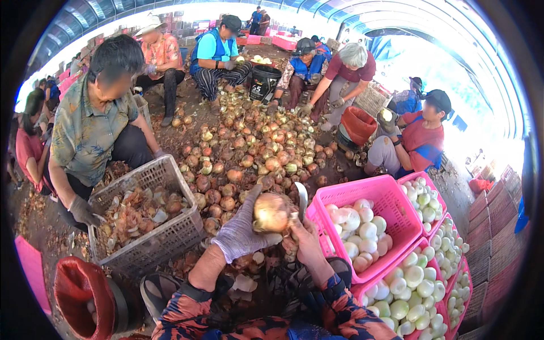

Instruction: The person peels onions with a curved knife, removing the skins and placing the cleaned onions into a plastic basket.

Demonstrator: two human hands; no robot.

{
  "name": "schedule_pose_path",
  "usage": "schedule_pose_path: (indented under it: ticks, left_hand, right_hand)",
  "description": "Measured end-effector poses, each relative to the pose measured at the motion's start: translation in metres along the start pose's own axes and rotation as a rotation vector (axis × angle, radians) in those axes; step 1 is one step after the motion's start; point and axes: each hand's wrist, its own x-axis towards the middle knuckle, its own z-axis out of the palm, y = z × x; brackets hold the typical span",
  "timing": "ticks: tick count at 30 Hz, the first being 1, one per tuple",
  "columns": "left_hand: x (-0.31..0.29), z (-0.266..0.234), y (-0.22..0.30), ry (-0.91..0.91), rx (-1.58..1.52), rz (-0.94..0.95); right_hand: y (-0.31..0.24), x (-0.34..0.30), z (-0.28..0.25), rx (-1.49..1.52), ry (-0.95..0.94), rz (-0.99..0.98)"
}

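Observation:
My left hand [239, 231], in a pale knitted glove, is wrapped round an unpeeled onion [270, 213] with brown skin. Close against the onion's right side, my right hand [306, 245] grips a knife whose short curved blade [302, 199] points upward; its handle is mostly hidden by the fingers. Beyond both hands spreads a large heap of unpeeled onions [255, 141] on the ground. Peeled white onions [364, 231] fill part of the pink crate [396, 212] just right of my hands.
More pink crates [426, 233] with peeled onions stand at the right. To the left, a person [102, 113] sits behind a grey crate [148, 241] of onion skins. A red-lined bucket [79, 294] is at lower left. Several people sit round the heap, near a black bucket [264, 84].

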Motion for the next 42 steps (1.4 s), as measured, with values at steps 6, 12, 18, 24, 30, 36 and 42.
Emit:
schedule_pose_path:
  ticks: [6,12,18,24,30,36,42]
  left_hand:
    - [-0.032,-0.024,-0.027,0.059,-0.816,-0.054]
    - [-0.031,-0.045,-0.028,0.125,-1.097,0.086]
    - [-0.033,-0.081,-0.050,0.210,-1.037,0.141]
    - [-0.051,-0.088,-0.059,0.423,-0.883,0.063]
    - [-0.035,-0.094,-0.073,0.381,-0.765,0.113]
    - [-0.028,-0.086,-0.075,0.301,-0.602,0.252]
    - [-0.029,-0.078,-0.062,0.303,-0.590,0.156]
  right_hand:
    - [-0.002,0.010,0.027,-0.769,-0.273,-0.472]
    - [-0.026,0.017,0.043,-0.434,-0.320,0.011]
    - [-0.028,0.044,0.065,-0.549,-0.349,0.005]
    - [-0.018,0.040,0.071,-0.533,-0.349,-0.019]
    - [-0.005,0.026,0.065,-0.531,-0.434,0.005]
    - [-0.013,0.019,0.062,-0.570,-0.407,0.064]
    - [-0.011,0.015,0.057,-0.404,-0.454,0.239]
